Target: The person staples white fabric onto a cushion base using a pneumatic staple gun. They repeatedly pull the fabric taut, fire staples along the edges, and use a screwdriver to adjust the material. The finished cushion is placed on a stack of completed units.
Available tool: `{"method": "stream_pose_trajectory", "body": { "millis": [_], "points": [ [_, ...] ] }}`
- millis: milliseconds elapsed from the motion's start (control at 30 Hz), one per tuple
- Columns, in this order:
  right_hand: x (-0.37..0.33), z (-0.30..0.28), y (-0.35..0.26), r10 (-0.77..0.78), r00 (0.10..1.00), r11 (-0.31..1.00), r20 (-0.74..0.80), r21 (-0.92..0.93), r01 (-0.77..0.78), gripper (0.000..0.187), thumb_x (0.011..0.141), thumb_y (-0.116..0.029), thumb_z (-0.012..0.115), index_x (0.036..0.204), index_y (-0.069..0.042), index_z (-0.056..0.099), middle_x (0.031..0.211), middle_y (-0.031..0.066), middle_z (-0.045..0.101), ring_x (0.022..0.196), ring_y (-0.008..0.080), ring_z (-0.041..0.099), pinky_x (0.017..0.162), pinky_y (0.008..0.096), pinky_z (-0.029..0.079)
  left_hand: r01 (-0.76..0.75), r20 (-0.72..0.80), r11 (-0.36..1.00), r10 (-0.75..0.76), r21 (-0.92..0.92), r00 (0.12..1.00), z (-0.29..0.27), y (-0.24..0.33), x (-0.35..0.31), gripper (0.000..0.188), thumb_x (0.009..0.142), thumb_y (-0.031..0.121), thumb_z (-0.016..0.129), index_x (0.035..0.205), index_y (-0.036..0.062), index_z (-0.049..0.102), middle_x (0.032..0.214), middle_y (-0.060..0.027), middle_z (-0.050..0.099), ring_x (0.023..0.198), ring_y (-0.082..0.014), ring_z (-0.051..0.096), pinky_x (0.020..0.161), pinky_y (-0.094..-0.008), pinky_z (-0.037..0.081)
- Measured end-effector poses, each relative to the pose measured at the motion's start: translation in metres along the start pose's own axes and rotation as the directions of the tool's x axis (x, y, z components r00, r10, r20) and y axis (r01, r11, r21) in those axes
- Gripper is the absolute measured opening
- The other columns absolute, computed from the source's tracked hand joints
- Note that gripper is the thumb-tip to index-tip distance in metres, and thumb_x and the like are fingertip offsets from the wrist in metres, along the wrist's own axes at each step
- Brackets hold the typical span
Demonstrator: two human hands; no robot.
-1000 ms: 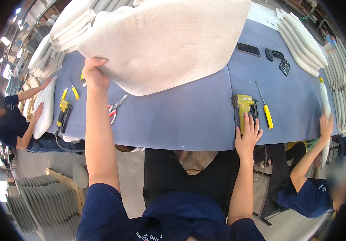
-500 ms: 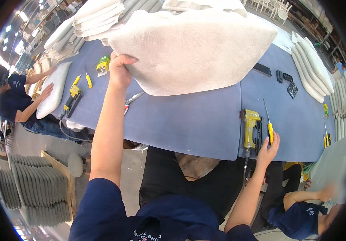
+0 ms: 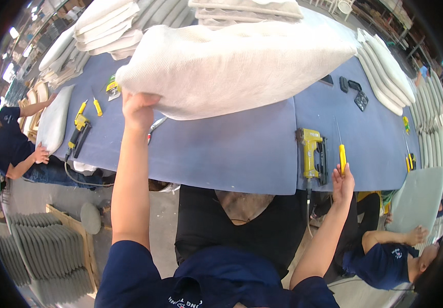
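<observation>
An off-white, fabric-covered seat pad is tilted up above the blue-grey table. My left hand grips its near left corner, some of the fingers hidden behind the pad. Lower right, at the table's front edge, my right hand closes loosely round the butt of a yellow-handled awl, whose thin shaft points away from me. Just left of it lies a yellow staple gun with a hose running off the table edge. Scissors, partly covered, rest beside my left forearm.
Stacks of pale pads line the far side, with more padded pieces at right. Another staple gun and a yellow-handled tool lie at left. Co-workers sit at left and right, each handling a pad.
The seat pad has tipped so its face looks narrower, and its left corner has shifted left with my left hand. My right hand and the awl have moved slightly away from the staple gun.
</observation>
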State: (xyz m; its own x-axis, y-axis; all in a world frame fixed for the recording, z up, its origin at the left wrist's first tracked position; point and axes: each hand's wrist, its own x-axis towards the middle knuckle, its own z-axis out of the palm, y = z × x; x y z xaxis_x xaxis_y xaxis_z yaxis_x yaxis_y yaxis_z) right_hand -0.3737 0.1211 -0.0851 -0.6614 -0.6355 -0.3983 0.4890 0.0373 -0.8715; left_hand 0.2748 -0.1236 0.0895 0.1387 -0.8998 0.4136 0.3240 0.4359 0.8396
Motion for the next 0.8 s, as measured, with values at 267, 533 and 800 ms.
{"method": "stream_pose_trajectory", "body": {
  "millis": [267, 533, 800],
  "points": [
    [-0.164, 0.12, -0.016, -0.061, 0.838, 0.889, 0.542, 0.412, -0.202, 0.031, 0.118, -0.03, 0.067, 0.136, -0.004, 0.068, 0.132, 0.0139, 0.075, 0.124, 0.032, 0.075, 0.118, 0.0495, 0.059, -0.081, 0.224, 0.928, -0.003, 0.365, 0.975, -0.003, 0.004, -0.087, 0.036, 0.096, 0.012, 0.082, 0.127, -0.0072, 0.08, 0.126, -0.0218, 0.085, 0.118, -0.034, 0.082, 0.111, -0.0448, 0.063],
    [-0.169, 0.186, -0.059, -0.292, 0.956, 0.872, 0.03, 0.419, 0.253, 0.026, 0.115, -0.032, 0.08, 0.123, -0.01, 0.07, 0.126, 0.0046, 0.078, 0.126, 0.0195, 0.075, 0.116, 0.0467, 0.061, -0.557, 0.628, 0.636, 0.143, 0.534, 0.765, 0.018, 0.037, -0.144, 0.04, 0.091, 0.02, 0.082, 0.128, 0.0056, 0.083, 0.132, -0.0194, 0.085, 0.137, -0.0418, 0.076, 0.129, -0.0623, 0.048],
    [-0.154, 0.19, -0.049, -0.346, 0.935, 0.857, 0.084, 0.433, 0.278, 0.019, 0.107, -0.02, 0.084, 0.119, -0.012, 0.072, 0.122, 0.0041, 0.078, 0.12, 0.0214, 0.077, 0.113, 0.0461, 0.061, -0.657, 0.657, 0.394, 0.157, 0.643, 0.737, 0.016, 0.06, -0.162, 0.038, 0.093, 0.018, 0.078, 0.127, 0.0026, 0.086, 0.132, -0.0168, 0.085, 0.135, -0.0401, 0.077, 0.122, -0.0609, 0.056]
  ]
}}
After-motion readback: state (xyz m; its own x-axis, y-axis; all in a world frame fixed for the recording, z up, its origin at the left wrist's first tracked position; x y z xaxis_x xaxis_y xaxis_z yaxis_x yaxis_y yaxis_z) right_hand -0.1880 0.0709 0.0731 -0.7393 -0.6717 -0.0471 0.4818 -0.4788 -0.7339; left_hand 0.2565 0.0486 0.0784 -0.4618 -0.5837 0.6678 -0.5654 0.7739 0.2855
